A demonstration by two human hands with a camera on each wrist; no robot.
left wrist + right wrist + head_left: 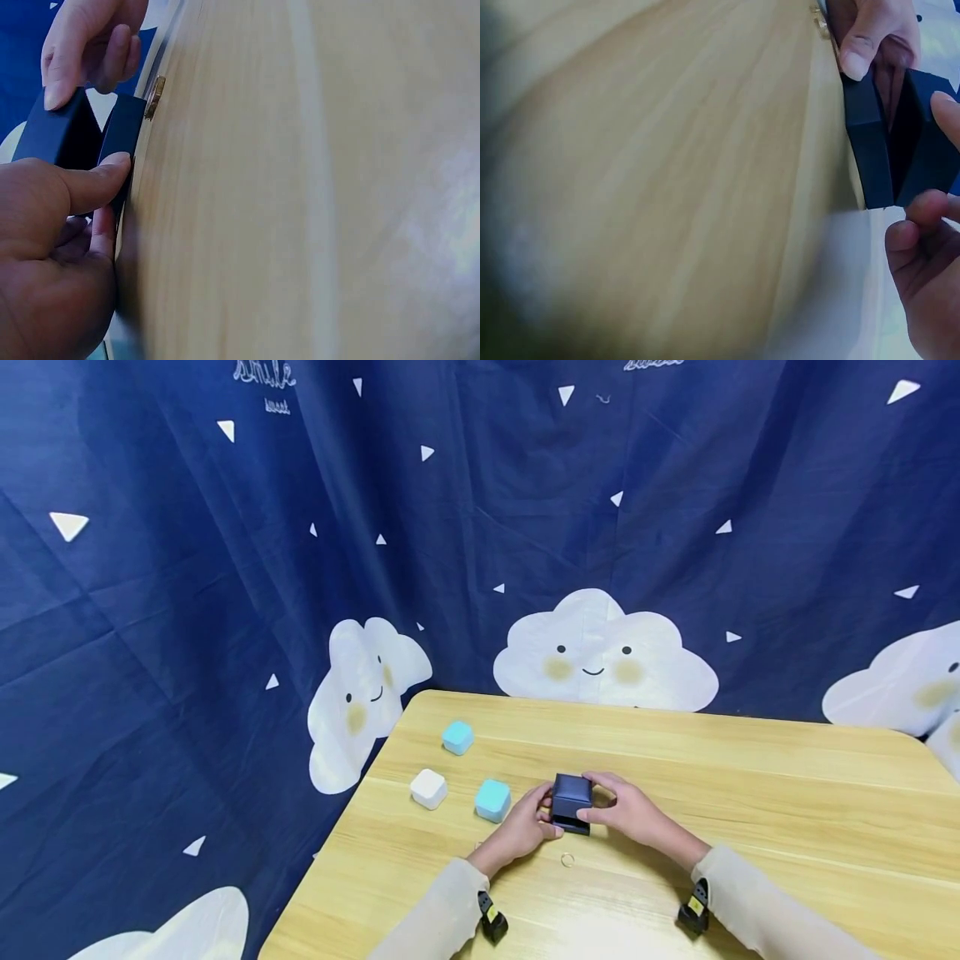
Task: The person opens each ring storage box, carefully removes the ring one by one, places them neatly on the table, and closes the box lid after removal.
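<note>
A small dark blue ring box (572,795) stands near the middle of the table, its lid (56,127) tilted apart from its base (124,131). With thumb and fingers, my left hand (521,828) grips the base at its left side. My right hand (633,812) pinches the lid, thumb on the front and fingertips at the far right edge. The box's inside is dark and hidden from these angles. In front of the box lies a thin gold ring (567,860), seen edge-on as a gold band (155,97) beyond the base in the left wrist view.
Left of the hands sit a light blue rounded cube (492,800), a white one (429,788) and a second light blue one (457,737) farther back. Another small ring (477,845) shows partly beside the left wrist. A dark blue curtain (480,527) hangs behind the wooden table (750,777).
</note>
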